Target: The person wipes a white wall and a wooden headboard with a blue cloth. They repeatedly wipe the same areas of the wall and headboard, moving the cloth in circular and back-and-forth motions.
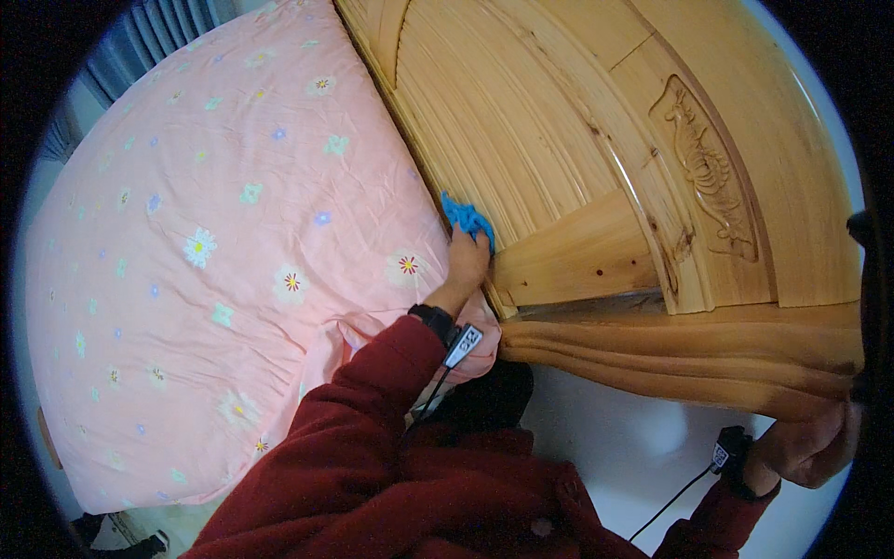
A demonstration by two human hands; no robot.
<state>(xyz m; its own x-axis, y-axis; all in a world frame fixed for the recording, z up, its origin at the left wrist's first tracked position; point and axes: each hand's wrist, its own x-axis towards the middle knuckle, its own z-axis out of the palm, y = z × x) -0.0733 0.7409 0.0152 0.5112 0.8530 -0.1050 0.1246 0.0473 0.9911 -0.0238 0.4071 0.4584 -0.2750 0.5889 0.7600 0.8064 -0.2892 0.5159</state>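
My left hand (pixel 466 262) is closed on a blue cloth (pixel 469 218), pressing it at the foot of the slatted wooden headboard (pixel 503 133), right beside the pink floral bedding (pixel 279 230). At the lower right, my right hand (pixel 803 447) rests against the curved end of the wooden headboard's side post (pixel 684 356); its fingers are partly hidden, so whether it grips the wood is unclear. Each wrist wears a black band with a small tagged device and a cable.
A carved wooden panel (pixel 705 168) adorns the headboard. Blue-grey curtains (pixel 154 42) hang at the upper left. A pale floor (pixel 601 433) shows below the side post. Part of a dark shoe (pixel 157 545) is visible at the lower left.
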